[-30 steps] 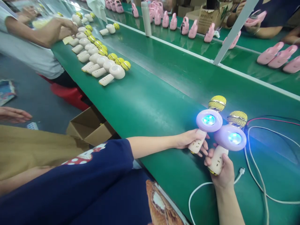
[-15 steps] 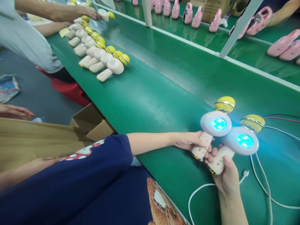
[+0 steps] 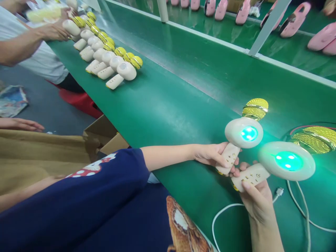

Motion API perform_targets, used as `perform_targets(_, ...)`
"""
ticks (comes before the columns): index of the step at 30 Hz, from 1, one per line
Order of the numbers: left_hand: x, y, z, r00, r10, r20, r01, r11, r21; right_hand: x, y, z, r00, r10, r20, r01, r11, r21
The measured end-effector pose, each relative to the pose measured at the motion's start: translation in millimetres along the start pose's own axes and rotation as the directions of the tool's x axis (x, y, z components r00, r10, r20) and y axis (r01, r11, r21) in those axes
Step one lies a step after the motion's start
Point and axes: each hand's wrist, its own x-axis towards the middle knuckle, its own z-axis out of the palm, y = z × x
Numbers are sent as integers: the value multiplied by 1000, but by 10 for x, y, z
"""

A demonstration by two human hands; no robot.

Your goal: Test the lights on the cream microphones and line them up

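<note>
Left hand (image 3: 214, 156) has fingers closed on one karaoke mic (image 3: 243, 133), right hand (image 3: 255, 203) on a second karaoke mic (image 3: 286, 161). Looks light, slick plastic: grip the handle (image 3: 250, 176), not the mesh head (image 3: 255, 109).

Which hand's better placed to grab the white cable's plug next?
Probably the right hand: it sits nearest the plug, though it grips a lit microphone; the left hand is farther away, holding another microphone.

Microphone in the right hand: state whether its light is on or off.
On: the microphone in the right hand glows green at the centre of its round head.
</note>
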Motion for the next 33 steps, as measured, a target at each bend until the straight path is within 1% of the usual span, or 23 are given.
perform_targets(3,-5,-10,0,999,6,-47,-7,1000,-17,-35,-37,39,1000,22,3,-22,1000,-8)
perform_targets(6,-8,-9,2,998,-16,-62,14,999,-31,-58,-66,55,1000,30,-10,-30,1000,-1)
perform_targets(9,-8,-9,4,997,-29,-70,26,999,-38,-53,-69,27,999,41,-24,-41,999,8)
perform_targets(12,1,-33,2,996,-24,-85,22,999,-26,-25,-46,-21,1000,16,-3,-16,1000,-6)
perform_targets(14,14,-61,2,995,-12,-94,11,1000,-6,-4,-27,-41,1000,-18,20,18,1000,-7)
perform_targets(16,29,-87,9,994,12,-105,-11,1000,12,16,-12,-53,999,-38,19,38,999,-3)
perform_targets(21,46,-116,49,984,66,-164,-62,998,34,60,4,-71,999,-39,28,39,999,3)
perform_targets(25,45,-136,61,972,103,-210,-91,994,69,71,15,-35,1000,-19,-15,19,1000,-22)
perform_targets(28,54,-151,48,963,116,-243,-93,990,103,76,21,-4,999,-34,-25,34,999,-9)
perform_targets(30,61,-150,38,970,103,-220,-82,991,101,87,21,-8,998,-59,-29,59,998,7)
perform_targets(33,60,-136,37,989,54,-140,-48,998,47,107,12,-41,995,-92,-45,93,995,30)
